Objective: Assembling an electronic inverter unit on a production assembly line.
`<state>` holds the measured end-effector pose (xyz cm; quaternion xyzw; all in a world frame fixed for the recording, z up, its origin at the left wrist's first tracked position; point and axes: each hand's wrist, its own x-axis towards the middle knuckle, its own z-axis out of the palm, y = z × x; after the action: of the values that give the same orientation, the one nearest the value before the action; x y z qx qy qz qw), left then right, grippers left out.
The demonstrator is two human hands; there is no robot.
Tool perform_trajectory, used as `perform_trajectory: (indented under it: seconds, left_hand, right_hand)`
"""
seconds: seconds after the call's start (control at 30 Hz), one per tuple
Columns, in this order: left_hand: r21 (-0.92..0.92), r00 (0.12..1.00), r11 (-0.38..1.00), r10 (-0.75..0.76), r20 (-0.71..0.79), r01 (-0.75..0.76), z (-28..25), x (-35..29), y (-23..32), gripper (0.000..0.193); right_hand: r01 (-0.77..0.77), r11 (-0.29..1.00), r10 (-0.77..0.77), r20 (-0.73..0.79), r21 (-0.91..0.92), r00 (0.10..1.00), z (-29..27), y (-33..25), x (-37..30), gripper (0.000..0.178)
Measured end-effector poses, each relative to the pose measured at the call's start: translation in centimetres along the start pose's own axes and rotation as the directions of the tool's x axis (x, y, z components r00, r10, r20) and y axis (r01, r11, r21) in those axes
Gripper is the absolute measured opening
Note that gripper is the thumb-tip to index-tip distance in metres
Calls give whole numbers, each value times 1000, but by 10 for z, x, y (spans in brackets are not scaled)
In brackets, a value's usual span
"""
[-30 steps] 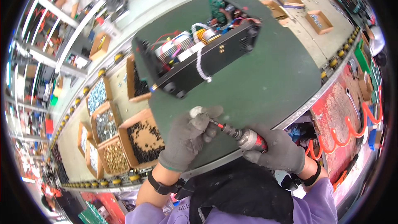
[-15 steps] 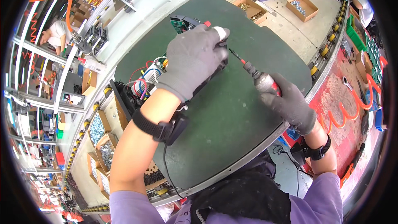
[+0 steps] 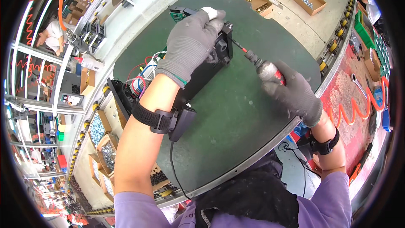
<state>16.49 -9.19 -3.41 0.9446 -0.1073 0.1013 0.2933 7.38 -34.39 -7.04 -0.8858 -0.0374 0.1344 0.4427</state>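
Observation:
A black device housing [image 3: 202, 74] stands on the dark green mat, its long side facing me. Coloured wires [image 3: 145, 74] show at its near left end and a green circuit board [image 3: 178, 15] at its far end. My left hand [image 3: 192, 38], in a grey glove, is closed over the housing's top edge; a white patch shows at its fingertips. My right hand [image 3: 295, 95], also gloved, grips a red and silver power screwdriver [image 3: 268, 71]. The driver's thin bit points up and left, its tip close to the housing's far right corner; whether they touch I cannot tell.
The green work mat [image 3: 236, 122] lies between roller rails. Cardboard trays of small metal parts [image 3: 310, 3] stand at the far right, more boxes [image 3: 107, 152] at the left. An orange coiled hose [image 3: 354, 112] and a wrench [image 3: 358, 84] are at the right. A co-worker [image 3: 52, 36] is far left.
My left hand has shifted slightly away and to the left, and the housing's long black side now shows more. The screwdriver stays nearly in place, with its bit still near the corner.

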Motion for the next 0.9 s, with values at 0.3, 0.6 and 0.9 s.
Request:
perform_trajectory:
  seconds: [0.3,0.6,0.9]
  left_hand:
    - [-134,992,990,57,110,-42,-4,2,-6,34]
    - [-30,989,990,140,37,-139,7,9,-12,33]
    - [-64,994,992,106,25,-105,13,12,-16,35]
  right_hand:
    - [-19,925,-19,-97,-379,995,-5,-25,-2,54]
    - [-35,875,-25,-116,-482,993,-6,-35,-2,55]
    - [-5,854,-74,-131,-520,989,-4,-36,-5,55]
